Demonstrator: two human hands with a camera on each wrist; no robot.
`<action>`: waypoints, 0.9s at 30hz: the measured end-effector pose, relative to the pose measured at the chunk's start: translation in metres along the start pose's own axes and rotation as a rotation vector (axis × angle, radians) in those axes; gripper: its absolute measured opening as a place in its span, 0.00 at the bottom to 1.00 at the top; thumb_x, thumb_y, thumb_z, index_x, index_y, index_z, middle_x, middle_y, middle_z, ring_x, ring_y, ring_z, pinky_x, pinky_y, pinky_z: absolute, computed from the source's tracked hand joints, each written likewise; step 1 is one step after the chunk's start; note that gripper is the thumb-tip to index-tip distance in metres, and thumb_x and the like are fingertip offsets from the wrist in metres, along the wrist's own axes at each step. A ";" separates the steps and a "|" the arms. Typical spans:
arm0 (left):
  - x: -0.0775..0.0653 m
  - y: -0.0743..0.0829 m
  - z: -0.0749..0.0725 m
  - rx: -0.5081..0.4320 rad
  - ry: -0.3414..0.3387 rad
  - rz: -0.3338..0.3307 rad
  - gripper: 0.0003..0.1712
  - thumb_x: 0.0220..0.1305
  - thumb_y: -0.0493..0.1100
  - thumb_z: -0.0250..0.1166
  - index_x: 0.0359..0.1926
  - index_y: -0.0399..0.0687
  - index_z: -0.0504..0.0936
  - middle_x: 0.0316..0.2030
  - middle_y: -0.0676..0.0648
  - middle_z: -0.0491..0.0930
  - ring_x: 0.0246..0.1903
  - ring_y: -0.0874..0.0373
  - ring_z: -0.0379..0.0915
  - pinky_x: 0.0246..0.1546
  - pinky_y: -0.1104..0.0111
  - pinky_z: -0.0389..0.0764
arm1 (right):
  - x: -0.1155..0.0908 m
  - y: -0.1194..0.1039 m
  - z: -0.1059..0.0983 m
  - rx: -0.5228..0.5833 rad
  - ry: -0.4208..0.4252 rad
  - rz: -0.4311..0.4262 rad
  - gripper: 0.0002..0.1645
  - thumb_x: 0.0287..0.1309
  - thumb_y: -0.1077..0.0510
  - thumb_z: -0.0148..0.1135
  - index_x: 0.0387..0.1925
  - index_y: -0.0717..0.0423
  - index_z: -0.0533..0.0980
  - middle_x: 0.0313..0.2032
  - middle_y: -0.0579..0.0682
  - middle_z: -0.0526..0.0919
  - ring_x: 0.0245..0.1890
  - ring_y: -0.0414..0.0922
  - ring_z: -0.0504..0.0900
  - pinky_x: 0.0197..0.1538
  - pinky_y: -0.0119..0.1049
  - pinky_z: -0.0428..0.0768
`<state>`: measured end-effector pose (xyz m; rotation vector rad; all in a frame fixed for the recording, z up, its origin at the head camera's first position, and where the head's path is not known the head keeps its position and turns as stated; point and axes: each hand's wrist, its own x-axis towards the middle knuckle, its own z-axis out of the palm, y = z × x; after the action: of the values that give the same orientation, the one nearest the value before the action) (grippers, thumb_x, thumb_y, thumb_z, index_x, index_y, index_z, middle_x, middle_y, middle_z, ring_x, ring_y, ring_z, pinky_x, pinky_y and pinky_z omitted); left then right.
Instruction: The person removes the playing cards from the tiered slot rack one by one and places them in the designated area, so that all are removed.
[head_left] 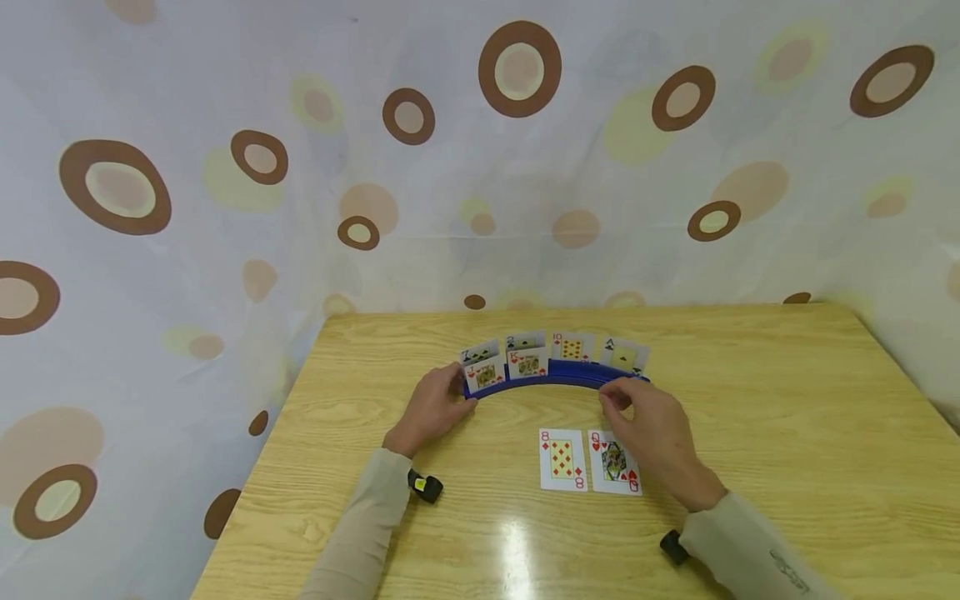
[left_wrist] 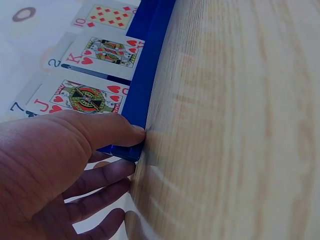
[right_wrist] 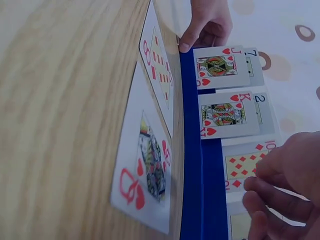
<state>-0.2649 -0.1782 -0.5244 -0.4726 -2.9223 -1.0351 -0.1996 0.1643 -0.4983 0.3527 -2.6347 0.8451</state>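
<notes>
A curved blue card holder [head_left: 573,372] stands on the table. Its front row carries the jack of hearts [left_wrist: 86,97] and king of hearts [left_wrist: 111,52]. Behind them rise a black seven [right_wrist: 254,67], a black two [right_wrist: 261,107], the ten of diamonds [head_left: 572,347] and a black ace [head_left: 624,357]. My left hand [head_left: 432,408] grips the holder's left end, thumb in front. Loosely bent, the fingers of my right hand [head_left: 660,429] hover near the right end, with nothing seen between them. The eight of diamonds [head_left: 562,460] and queen of hearts [head_left: 614,463] lie face up below.
The pale wooden table [head_left: 817,433] meets a light covering [head_left: 450,50] printed with brown and yellow circles at the back and left. A small black device [head_left: 426,486] sits by the left wrist and another black device [head_left: 673,547] by the right.
</notes>
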 end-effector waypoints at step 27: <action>-0.002 0.004 -0.001 -0.009 -0.005 -0.005 0.21 0.69 0.42 0.76 0.58 0.40 0.83 0.45 0.45 0.86 0.45 0.52 0.78 0.55 0.51 0.80 | 0.049 -0.025 0.031 -0.040 0.159 -0.263 0.17 0.70 0.61 0.74 0.58 0.57 0.88 0.42 0.54 0.92 0.31 0.47 0.86 0.33 0.42 0.82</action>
<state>-0.2621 -0.1758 -0.5214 -0.4694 -2.9256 -1.0495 -0.2436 0.1192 -0.4895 0.5813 -2.3885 0.7026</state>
